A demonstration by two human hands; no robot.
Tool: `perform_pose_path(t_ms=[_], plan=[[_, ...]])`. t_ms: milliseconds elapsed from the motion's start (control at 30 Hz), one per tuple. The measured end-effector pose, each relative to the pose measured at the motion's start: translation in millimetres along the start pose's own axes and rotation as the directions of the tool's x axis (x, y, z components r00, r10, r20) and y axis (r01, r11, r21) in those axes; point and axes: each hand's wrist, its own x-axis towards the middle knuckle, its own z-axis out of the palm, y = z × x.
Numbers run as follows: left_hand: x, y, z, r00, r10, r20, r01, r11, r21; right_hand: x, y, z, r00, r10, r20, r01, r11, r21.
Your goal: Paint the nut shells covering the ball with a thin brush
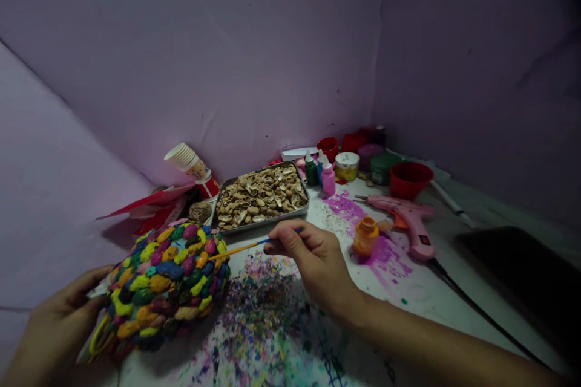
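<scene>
My left hand (59, 326) grips the left side of a rounded object covered in painted shells (166, 281) in yellow, blue, green, pink and orange, tilted on the table. My right hand (313, 254) is closed in a pinch on a thin paintbrush (245, 247) with a blue and orange handle. The brush tip touches the upper right of the shell-covered object. An open orange paint bottle (365, 236) stands just right of my right hand.
A metal tray of nut shells (261, 196) lies behind. Further back stand paint bottles (320, 172), jars and a red bowl (410, 178). A pink glue gun (408, 217) with its cord lies at right, stacked paper cups (193, 166) at left. The table surface (272, 326) is paint-splattered.
</scene>
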Motion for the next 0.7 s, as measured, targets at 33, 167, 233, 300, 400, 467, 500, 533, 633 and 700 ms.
perform_pose_path(t_ms=[33, 167, 233, 300, 400, 467, 500, 533, 633, 700], plan=[[-1, 1, 0.5, 1.000, -0.012, 0.000, 0.012, 1.000, 0.001, -1, -1, 1, 1.000, -0.015, -0.001, 0.015, 1.000, 0.003], [-2, 1, 0.9, 0.999, -0.034, 0.006, 0.034, 0.999, 0.005, 0, -4, 2, 0.998, -0.050, -0.035, 0.050, 0.999, 0.003], [-2, -1, 0.5, 1.000, -0.013, 0.019, 0.013, 1.000, 0.007, 0, -3, 1, 0.998, -0.040, -0.045, 0.040, 0.999, 0.002], [-2, -1, 0.3, 1.000, -0.005, 0.020, 0.005, 1.000, 0.015, 0, -1, 1, 0.999, -0.022, -0.041, 0.022, 1.000, -0.003], [-5, 2, 1.9, 1.000, -0.017, 0.012, 0.017, 1.000, 0.018, -1, -1, 1, 0.999, -0.018, -0.033, 0.017, 1.000, -0.016], [-8, 7, 4.2, 0.999, -0.040, -0.012, 0.040, 0.999, 0.014, -1, -3, 1, 0.999, -0.035, -0.037, 0.034, 0.999, -0.012], [-10, 10, 5.5, 0.998, -0.059, -0.026, 0.059, 0.998, 0.006, -1, -4, 1, 0.998, -0.045, -0.041, 0.044, 0.999, -0.009], [-13, 13, 6.9, 0.996, -0.084, -0.039, 0.084, 0.996, -0.004, -1, -5, 1, 0.997, -0.056, -0.044, 0.055, 0.998, -0.009], [-19, 21, 10.2, 0.992, -0.114, -0.051, 0.113, 0.993, -0.037, -2, -4, 1, 0.996, -0.074, -0.041, 0.073, 0.997, -0.029], [-22, 24, 11.2, 0.994, -0.096, -0.059, 0.094, 0.995, -0.033, -3, -2, 1, 0.997, -0.074, -0.025, 0.073, 0.996, -0.053]])
